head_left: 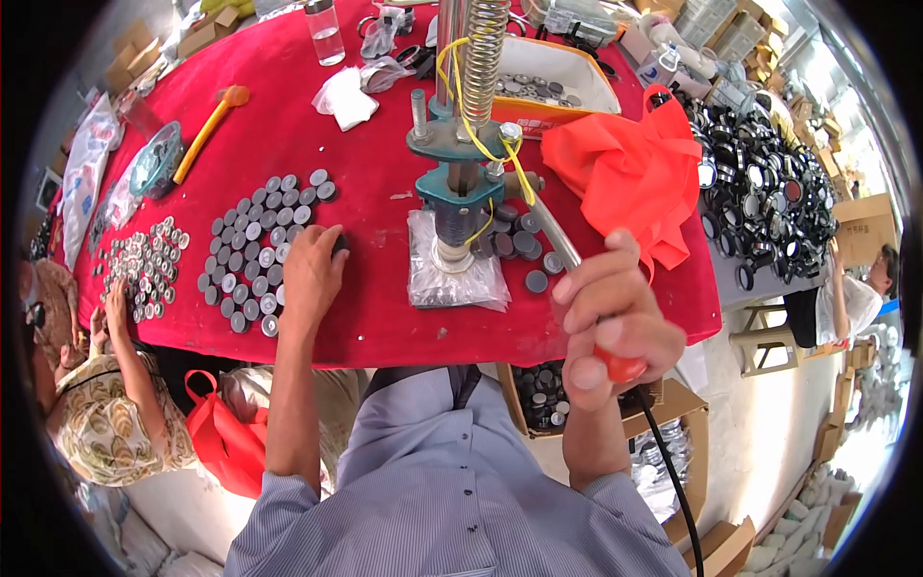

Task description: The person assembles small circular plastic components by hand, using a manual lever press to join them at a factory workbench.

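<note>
My right hand (615, 322) is closed around the end of the press's metal lever (556, 231), with its red knob (620, 365) showing below the fingers. The green hand press (457, 188) stands in front of me, its ram down over a plastic-wrapped base (433, 288). Left of it, my left hand (315, 269) pinches a dark round cap (339, 246) between its fingertips. That hand is beside a spread of grey round caps (255, 231). Several more dark caps (524, 240) lie right of the press.
A red bag (630, 173) and a box of round parts (558, 91) lie beyond the press. A yellow-handled hammer (207, 135) rests far left. At left, another person's hand (115, 308) touches small metal rings (144, 264). Black round parts (764, 183) are heaped at right.
</note>
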Tool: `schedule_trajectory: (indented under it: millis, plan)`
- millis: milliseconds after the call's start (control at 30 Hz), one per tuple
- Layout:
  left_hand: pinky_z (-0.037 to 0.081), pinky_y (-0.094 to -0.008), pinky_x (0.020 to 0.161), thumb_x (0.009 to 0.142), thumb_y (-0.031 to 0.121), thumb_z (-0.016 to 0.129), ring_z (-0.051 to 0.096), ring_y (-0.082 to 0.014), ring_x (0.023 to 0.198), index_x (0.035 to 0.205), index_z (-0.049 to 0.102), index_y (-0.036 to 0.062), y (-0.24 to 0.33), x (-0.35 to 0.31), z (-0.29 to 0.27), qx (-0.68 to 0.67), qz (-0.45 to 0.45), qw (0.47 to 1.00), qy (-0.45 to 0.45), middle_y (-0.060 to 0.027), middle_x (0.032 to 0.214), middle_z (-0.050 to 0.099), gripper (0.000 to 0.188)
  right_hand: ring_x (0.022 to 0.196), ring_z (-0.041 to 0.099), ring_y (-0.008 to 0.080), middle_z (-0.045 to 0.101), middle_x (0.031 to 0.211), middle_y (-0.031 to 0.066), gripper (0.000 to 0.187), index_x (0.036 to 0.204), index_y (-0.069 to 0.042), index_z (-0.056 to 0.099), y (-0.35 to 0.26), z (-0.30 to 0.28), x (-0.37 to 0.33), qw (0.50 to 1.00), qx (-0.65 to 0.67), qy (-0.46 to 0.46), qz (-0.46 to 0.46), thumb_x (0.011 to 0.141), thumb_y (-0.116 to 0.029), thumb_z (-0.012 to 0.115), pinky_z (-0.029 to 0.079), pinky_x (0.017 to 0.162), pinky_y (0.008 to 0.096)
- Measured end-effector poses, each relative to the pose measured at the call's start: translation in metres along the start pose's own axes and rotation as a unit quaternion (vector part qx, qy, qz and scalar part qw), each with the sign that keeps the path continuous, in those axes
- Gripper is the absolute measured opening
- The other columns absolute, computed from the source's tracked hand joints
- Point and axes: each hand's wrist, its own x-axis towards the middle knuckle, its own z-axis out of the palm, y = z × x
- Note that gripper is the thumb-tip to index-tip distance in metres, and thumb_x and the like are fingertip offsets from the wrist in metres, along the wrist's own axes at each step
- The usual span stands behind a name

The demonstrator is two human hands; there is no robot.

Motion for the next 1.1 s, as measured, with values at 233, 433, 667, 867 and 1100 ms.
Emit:
schedule_trajectory:
  millis: [233,433,667,867,1100]
  plan:
    - [0.058,-0.0409,0.076,0.078,0.009,0.081,0.071,-0.0339,0.090,0.126,0.064,0.0032,0.100,0.004,-0.006,-0.258,0.005,0.966,-0.007,-0.0161,0.107,0.069,0.051,0.076,0.064,0.0184,0.065,0.090,0.0062,0.018,0.097,-0.004,0.063,0.034,0.019,0.065,0.985,0.123,0.107,0.051,0.086,-0.011,0.074,0.051,0.083,0.0372]
    - [0.057,-0.0447,0.080,0.078,0.009,0.083,0.069,-0.0363,0.094,0.127,0.059,0.0000,0.124,0.021,0.012,-0.249,0.021,0.968,-0.029,-0.0189,0.105,0.068,0.055,0.086,0.061,0.0085,0.066,0.100,0.0047,0.024,0.107,-0.001,0.064,0.047,0.020,0.080,0.987,0.092,0.093,0.095,0.086,-0.005,0.077,0.052,0.076,0.0244]
    - [0.056,-0.0446,0.079,0.078,0.009,0.083,0.067,-0.0354,0.092,0.128,0.055,-0.0013,0.129,0.020,0.011,-0.273,0.004,0.962,-0.034,-0.0182,0.107,0.066,0.059,0.070,0.055,0.0147,0.058,0.079,0.0081,0.023,0.115,0.003,0.056,0.036,0.015,0.079,0.995,0.022,0.044,0.091,0.097,-0.009,0.063,0.056,0.073,0.0378]
    - [0.054,-0.0409,0.085,0.083,0.008,0.081,0.065,-0.0313,0.095,0.127,0.061,0.0032,0.109,-0.013,-0.007,-0.285,-0.036,0.958,0.021,-0.0163,0.115,0.064,0.048,0.072,0.063,0.0241,0.059,0.076,0.0042,0.028,0.105,-0.010,0.058,0.018,0.003,0.022,0.999,0.029,0.017,0.002,0.088,-0.026,0.073,0.046,0.082,0.0499]
    - [0.050,-0.0422,0.091,0.087,0.003,0.076,0.060,-0.0340,0.104,0.116,0.065,0.0016,0.022,-0.102,-0.023,-0.032,-0.122,0.969,0.212,-0.0166,0.114,0.057,0.031,0.089,0.068,0.0314,0.065,0.091,0.0087,0.029,0.108,-0.019,0.055,-0.013,0.005,-0.065,0.999,-0.009,0.021,0.043,0.095,-0.042,0.069,0.037,0.099,0.0574]
